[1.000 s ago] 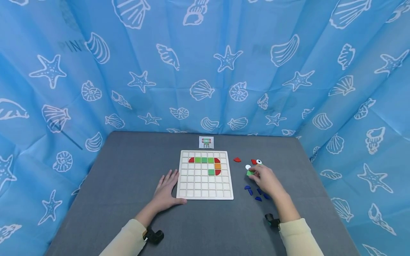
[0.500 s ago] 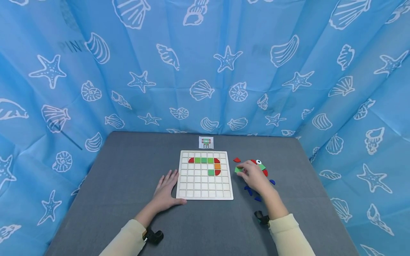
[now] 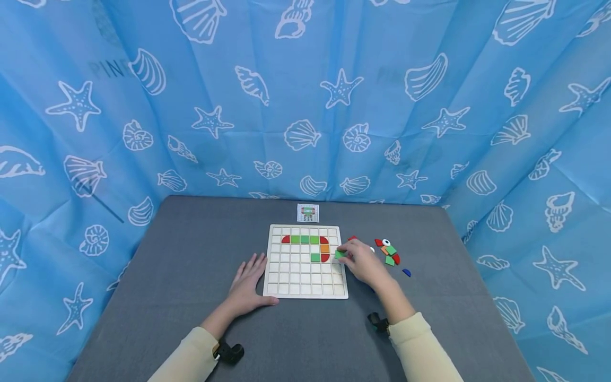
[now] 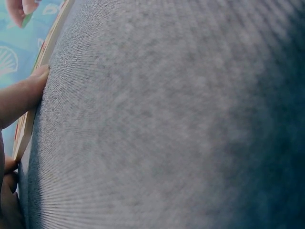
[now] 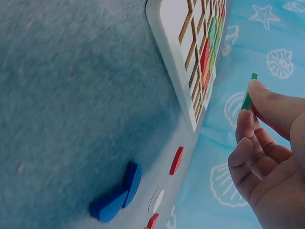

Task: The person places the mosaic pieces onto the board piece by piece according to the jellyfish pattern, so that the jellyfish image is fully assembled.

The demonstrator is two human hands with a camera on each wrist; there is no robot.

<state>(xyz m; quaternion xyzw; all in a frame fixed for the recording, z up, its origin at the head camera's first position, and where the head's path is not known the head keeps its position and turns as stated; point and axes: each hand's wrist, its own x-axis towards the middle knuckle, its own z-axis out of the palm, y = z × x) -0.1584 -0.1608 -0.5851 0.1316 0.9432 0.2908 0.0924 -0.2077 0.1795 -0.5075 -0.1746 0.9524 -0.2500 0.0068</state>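
Green tile [image 3: 339,254] just right of centre in the head frame, over the right edge of the grid board [image 3: 286,277] as seen from above; right wrist view shows it raised off the board. Right hand [image 3: 366,265] pinches it between thumb and finger, remaining fingers curled below. Left hand [image 3: 247,286] spread, fingers apart along the board's left edge, thumb at its lower left corner; left wrist view confirms contact with the side of the board.

Board: pale, shallow square cells, lower centre of frame. Upper cells filled: a red corner piece [image 3: 286,240], three green squares [image 3: 304,239] in a row, then another red corner piece at the right end. Below that end, an orange square [image 3: 324,248], then a third red piece, with a green square to its left.

Loose pieces on the grey bench [image 3: 205,233], right of the board: red, orange, green, and an eye-like white disc [image 3: 386,242], clustered. A blue piece [image 3: 407,272] lies lower right of these; right wrist view shows two blue pieces touching. Small patterned card [image 3: 307,213] above the board. Blue shell-print curtain [image 3: 305,159] behind.
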